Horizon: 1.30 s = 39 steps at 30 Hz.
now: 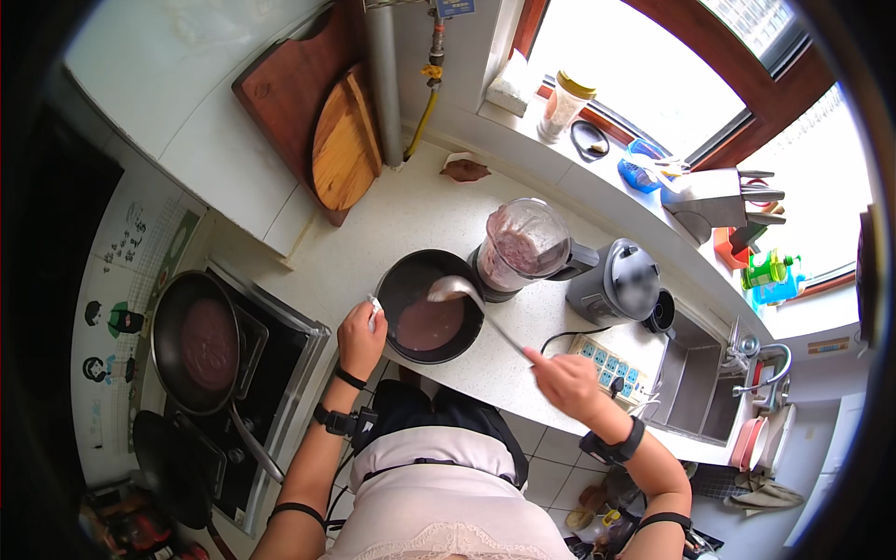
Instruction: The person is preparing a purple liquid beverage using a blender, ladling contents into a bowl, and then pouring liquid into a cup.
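Observation:
A dark deep pot (pixel 409 274) stands on the pale countertop before me, with purplish-pink liquid (pixel 430 325) in its bottom. My left hand (pixel 360 343) grips the pot's left side through a white cloth or tissue (pixel 374 308); the handle itself is hidden. In my right hand (pixel 574 388) is the long handle of a metal ladle (pixel 453 288), whose bowl hangs inside the pot above the liquid. Just behind the pot's right side, a clear blender jug (pixel 526 241) smeared with pink mash sits on its dark base.
Left, a frying pan (pixel 162 350) of purple mixture sits on the gas hob (pixel 280 420). Right are a grey lidded appliance (pixel 616 283), a power strip (pixel 609 367) and a sink (pixel 689 385). Cutting boards (pixel 346 150) lean at the back; a knife block (pixel 707 199) stands on the windowsill.

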Motion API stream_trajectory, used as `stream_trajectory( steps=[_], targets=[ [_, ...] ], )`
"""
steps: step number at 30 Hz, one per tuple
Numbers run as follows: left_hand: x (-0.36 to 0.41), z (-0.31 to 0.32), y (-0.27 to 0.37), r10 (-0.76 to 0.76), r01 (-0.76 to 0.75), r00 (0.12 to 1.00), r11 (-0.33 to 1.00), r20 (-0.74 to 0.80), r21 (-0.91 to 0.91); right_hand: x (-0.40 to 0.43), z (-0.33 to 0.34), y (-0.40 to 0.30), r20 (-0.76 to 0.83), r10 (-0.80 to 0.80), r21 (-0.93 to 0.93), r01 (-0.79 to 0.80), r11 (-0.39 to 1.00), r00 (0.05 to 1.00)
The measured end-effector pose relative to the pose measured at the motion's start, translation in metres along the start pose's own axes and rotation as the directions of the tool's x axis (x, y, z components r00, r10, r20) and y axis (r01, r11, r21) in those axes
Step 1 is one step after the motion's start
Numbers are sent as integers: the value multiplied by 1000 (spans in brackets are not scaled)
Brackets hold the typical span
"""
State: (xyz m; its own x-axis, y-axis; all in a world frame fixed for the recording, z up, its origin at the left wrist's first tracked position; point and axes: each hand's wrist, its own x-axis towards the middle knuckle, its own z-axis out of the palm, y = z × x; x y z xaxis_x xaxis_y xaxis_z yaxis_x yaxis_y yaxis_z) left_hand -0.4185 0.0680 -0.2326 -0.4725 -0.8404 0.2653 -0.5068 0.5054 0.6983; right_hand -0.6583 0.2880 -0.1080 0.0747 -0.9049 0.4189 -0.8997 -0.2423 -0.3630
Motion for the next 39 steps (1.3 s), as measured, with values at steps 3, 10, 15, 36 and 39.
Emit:
stream_trajectory(
  steps=[3, 10, 15, 36, 39],
  targets=[
    [1, 2, -1, -20, 20, 1000, 1000, -9, 9, -7, 36, 1, 60, -40, -68, 44, 997, 997],
    [4, 3, 0, -63, 63, 998, 998, -4, 30, -7, 94, 7, -5, 202, 15, -201, 979, 979],
    [7, 8, 2, -80, 80, 997, 996, 8, 34, 2, 123, 8, -104, 334, 146, -318, 937, 937],
    [3, 27, -30, -210, 208, 977, 976, 33, 65, 4, 145, 14, -183, 592, 320, -522, 791, 785],
    [1, 27, -34, -243, 238, 969, 967, 47, 94, 8, 137, 13, -201, 529, 257, -476, 841, 825]
  ],
)
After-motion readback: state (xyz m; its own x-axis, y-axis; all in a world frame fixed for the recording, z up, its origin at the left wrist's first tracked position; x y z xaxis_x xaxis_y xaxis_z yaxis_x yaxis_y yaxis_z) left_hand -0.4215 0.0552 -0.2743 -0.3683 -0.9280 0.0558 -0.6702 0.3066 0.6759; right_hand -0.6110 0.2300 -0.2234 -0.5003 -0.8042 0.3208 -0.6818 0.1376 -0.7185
